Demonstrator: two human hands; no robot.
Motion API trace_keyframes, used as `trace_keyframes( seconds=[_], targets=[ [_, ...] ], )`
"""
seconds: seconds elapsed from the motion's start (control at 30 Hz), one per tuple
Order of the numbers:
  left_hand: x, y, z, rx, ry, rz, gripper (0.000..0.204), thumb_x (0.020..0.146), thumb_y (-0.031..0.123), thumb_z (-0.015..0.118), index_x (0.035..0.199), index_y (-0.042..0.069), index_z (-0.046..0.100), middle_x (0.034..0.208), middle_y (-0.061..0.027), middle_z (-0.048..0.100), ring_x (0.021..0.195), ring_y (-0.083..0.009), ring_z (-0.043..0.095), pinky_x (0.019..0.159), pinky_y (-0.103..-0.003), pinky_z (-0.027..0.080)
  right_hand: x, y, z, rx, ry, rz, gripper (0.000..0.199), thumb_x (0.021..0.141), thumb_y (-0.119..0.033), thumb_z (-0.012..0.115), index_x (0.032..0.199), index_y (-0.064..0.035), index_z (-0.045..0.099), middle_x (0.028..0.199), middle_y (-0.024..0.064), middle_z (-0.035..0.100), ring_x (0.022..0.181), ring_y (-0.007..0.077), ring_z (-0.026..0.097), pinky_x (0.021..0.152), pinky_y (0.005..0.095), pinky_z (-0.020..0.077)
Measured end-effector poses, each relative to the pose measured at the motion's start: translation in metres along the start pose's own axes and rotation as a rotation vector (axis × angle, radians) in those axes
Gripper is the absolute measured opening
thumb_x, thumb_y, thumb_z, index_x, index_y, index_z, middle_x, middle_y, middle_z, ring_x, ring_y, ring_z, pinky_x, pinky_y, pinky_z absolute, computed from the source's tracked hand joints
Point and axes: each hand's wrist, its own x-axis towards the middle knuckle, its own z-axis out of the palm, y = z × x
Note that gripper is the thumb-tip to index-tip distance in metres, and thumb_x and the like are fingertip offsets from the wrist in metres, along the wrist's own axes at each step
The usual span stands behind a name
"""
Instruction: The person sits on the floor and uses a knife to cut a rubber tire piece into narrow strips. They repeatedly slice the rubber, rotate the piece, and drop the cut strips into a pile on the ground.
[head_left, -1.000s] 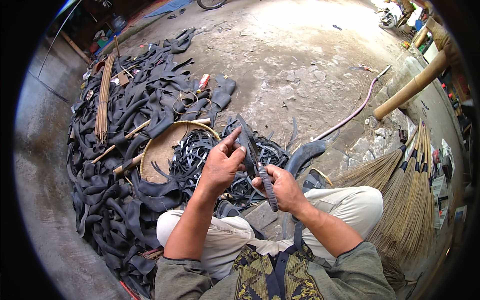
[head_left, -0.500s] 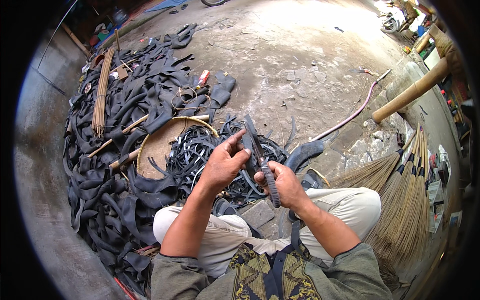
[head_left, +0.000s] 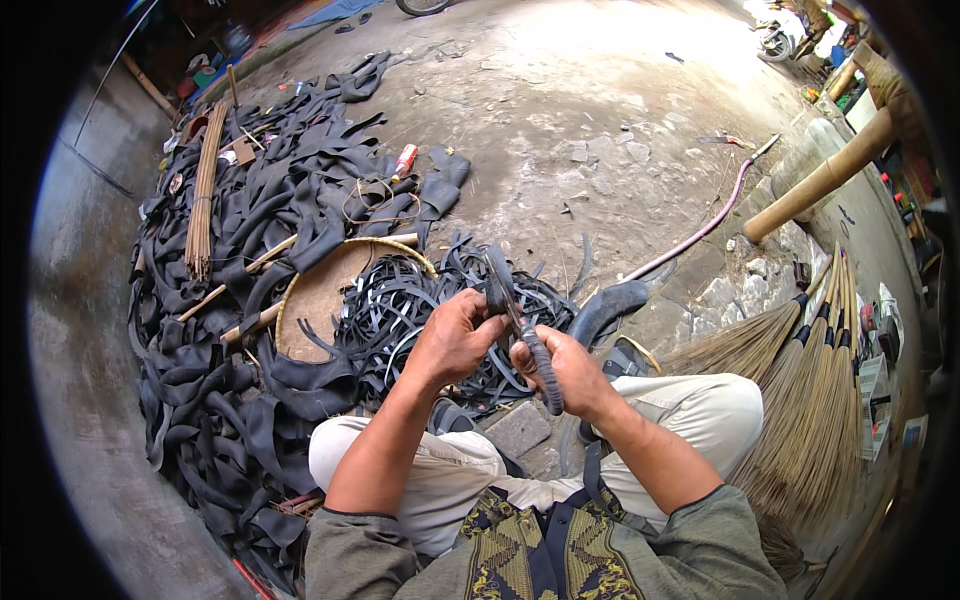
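Observation:
My right hand [head_left: 572, 368] is closed round the black-wrapped handle of a pair of scissors [head_left: 541, 362], whose dark blades point up and away from me. Between the thumb and fingers of my left hand [head_left: 452, 338], a piece of black rubber [head_left: 494, 294] is pinched right beside the blades. The blades overlap the rubber, and I cannot make out how far they have cut into it. Both hands are above a tangled heap of thin black rubber strips [head_left: 385, 310], in front of my crossed legs.
A round woven tray [head_left: 312, 300] lies partly under the strips. To the left spreads a big pile of black rubber sheets [head_left: 290, 225], with a bundle of thin sticks [head_left: 205, 200] on top. Several stick brooms [head_left: 805, 400] rest at the right, near a bamboo pole [head_left: 820, 180].
My left hand's raised index finger has curled in to the rubber piece, and the hand sits slightly lower. The rubber piece shows less above my fingers. My right hand has barely moved.

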Motion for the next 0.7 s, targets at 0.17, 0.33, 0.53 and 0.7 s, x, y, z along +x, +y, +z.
trace_keyframes(
  seconds=[0.17, 0.33, 0.53, 0.7],
  targets=[
    [0.0, 0.0, 0.001, -0.281, -0.084, -0.038, 0.021, 0.098, 0.012, 0.063, 0.112, 0.0, 0.073, 0.101, -0.008, 0.075, 0.094, -0.0145, 0.068, 0.087, -0.031, 0.053, 0.003, 0.005, -0.003, -0.022, -0.048, 0.004, 0.053, 0.094, -0.061, 0.067, 0.092, -0.0088, 0.058, 0.068, -0.0062, 0.054, 0.059, 0.0036, 0.048, 0.053, 0.022, 0.0382],
    [0.004, -0.01, 0.0, -0.227, -0.098, -0.064, 0.021, 0.098, 0.011, 0.064, 0.113, -0.002, 0.071, 0.102, -0.0073, 0.075, 0.092, -0.0133, 0.067, 0.086, -0.031, 0.053, 0.002, 0.003, -0.003, -0.03, 0.001, -0.003, 0.041, 0.096, -0.043, 0.074, 0.095, -0.0026, 0.065, 0.071, -0.0072, 0.057, 0.062, 0.002, 0.045, 0.053, 0.0219, 0.034],
    [0.011, -0.028, -0.003, -0.103, -0.085, -0.05, 0.021, 0.096, 0.013, 0.064, 0.112, 0.002, 0.074, 0.09, -0.0038, 0.074, 0.085, -0.0105, 0.065, 0.08, -0.03, 0.053, 0.001, -0.006, -0.009, 0.052, 0.002, -0.044, 0.029, 0.097, -0.031, 0.074, 0.1, -0.005, 0.062, 0.071, -0.0045, 0.058, 0.058, 0.0032, 0.05, 0.053, 0.021, 0.0383],
    [0.02, -0.054, -0.019, 0.266, 0.29, -0.045, 0.058, 0.089, 0.022, 0.072, 0.141, 0.001, 0.058, 0.115, -0.0212, 0.067, 0.095, -0.0257, 0.068, 0.088, -0.037, 0.052, -0.01, -0.031, -0.035, 0.144, 0.19, -0.211, 0.027, 0.099, -0.023, 0.072, 0.113, -0.0027, 0.062, 0.083, -0.0017, 0.064, 0.067, 0.0041, 0.056, 0.059, 0.0195, 0.0445]
  ],
)
